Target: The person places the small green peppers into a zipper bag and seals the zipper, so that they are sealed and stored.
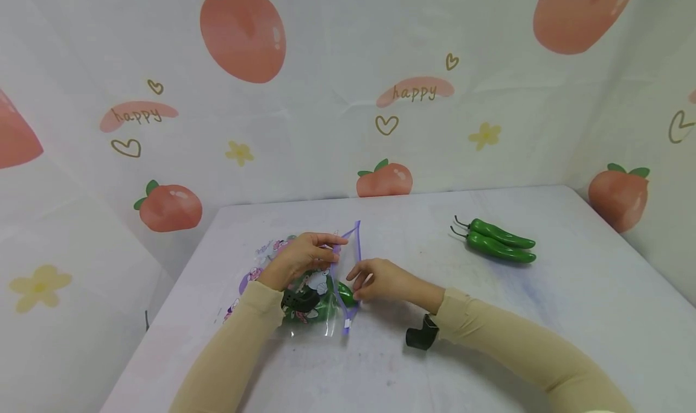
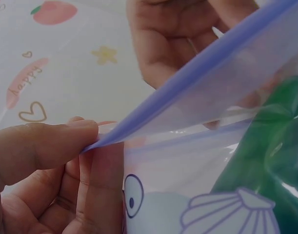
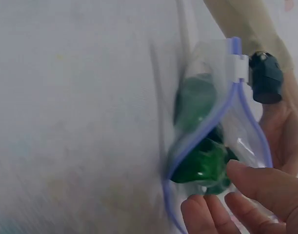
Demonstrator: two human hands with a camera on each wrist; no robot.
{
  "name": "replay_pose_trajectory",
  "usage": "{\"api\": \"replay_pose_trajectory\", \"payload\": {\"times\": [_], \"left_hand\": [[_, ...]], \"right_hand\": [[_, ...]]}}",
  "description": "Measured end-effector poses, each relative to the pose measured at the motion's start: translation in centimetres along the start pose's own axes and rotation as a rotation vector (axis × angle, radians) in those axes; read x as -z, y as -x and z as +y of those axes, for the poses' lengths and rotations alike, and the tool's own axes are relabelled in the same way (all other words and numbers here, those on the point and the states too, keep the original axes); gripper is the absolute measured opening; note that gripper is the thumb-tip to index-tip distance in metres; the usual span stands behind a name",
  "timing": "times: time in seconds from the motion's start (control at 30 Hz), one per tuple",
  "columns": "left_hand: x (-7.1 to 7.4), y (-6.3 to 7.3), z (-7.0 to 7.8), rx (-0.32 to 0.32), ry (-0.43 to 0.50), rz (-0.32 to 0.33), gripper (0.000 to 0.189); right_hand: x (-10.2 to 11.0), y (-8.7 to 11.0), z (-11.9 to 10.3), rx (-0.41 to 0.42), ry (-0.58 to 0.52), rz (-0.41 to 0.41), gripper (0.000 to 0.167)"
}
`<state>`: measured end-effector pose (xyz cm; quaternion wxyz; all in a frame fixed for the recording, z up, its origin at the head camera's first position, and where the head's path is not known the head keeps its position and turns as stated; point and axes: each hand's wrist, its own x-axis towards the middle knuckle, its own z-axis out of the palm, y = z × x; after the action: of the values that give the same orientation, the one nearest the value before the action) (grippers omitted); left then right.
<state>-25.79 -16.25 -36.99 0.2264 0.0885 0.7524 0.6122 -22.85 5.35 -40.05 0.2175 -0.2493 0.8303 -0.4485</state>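
Observation:
A clear zip bag (image 1: pixel 328 325) with a purple seal, a white slider and cartoon prints lies on the table, its mouth parted toward the right. My left hand (image 1: pixel 304 255) pinches the bag's rim between thumb and fingers, as the left wrist view shows close up. Inside the bag are green peppers, one of them (image 3: pixel 202 163) with its end at the mouth. My right hand (image 1: pixel 383 280) is at that mouth, its thumb and loosely bent fingers spread apart beside the pepper's end. Nothing shows between those fingers in the right wrist view.
Two long green chili peppers (image 1: pixel 500 247) with dark stems lie side by side at the back right of the white table (image 1: pixel 402 371). A fruit-printed cloth (image 1: pixel 326 123) hangs behind. Black camera mounts (image 1: pixel 421 334) sit at both wrists.

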Motion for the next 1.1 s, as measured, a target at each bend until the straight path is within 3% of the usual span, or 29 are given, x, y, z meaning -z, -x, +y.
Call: {"api": "replay_pose_trajectory", "payload": {"times": [0.3,0.6,1.1], "left_hand": [[0.1,-0.1,-0.2,-0.001,-0.002,-0.001,0.041],[-0.1,0.0,0.0,0.015,-0.005,0.017,0.042],[0.0,0.0,-0.1,0.011,0.003,0.002,0.043]], "right_hand": [[2.9,1.2,-1.0,0.048,-0.020,0.037,0.033],[6.1,3.1,-1.3,0.075,-0.016,0.143,0.033],[10.3,6.2,1.0,0.178,0.008,0.245,0.043]]}}
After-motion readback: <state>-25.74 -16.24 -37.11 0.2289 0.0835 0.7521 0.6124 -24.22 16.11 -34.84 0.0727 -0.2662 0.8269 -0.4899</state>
